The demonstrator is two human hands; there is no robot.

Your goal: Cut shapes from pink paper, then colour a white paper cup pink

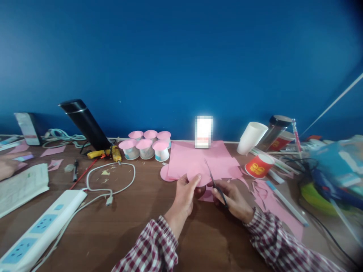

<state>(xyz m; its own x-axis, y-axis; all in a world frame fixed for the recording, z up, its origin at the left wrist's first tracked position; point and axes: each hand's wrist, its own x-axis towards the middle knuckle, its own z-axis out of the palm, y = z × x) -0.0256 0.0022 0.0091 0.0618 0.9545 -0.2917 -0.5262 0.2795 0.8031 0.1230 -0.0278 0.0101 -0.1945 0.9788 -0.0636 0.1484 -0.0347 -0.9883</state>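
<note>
Between thumb and fingers, my left hand (185,196) pinches a rounded piece of pink paper (198,180). My right hand (231,198) is closed around the dark handles of a pair of scissors (211,173), whose blades point up and away beside the paper's right edge. Behind both hands lies a stack of pink sheets (195,156), with a rounded pink piece (165,172) at its left. Several small white cups (146,152) topped with pink paper discs stand in two rows left of the stack.
A power strip (42,226) and looped white cable (133,177) lie at left, near a leaning black bottle (87,124) and yellow glue gun (99,154). A phone (203,132) stands behind the stack. Right are a red paper cup (259,166), white cups (251,139) and pink scraps (279,207).
</note>
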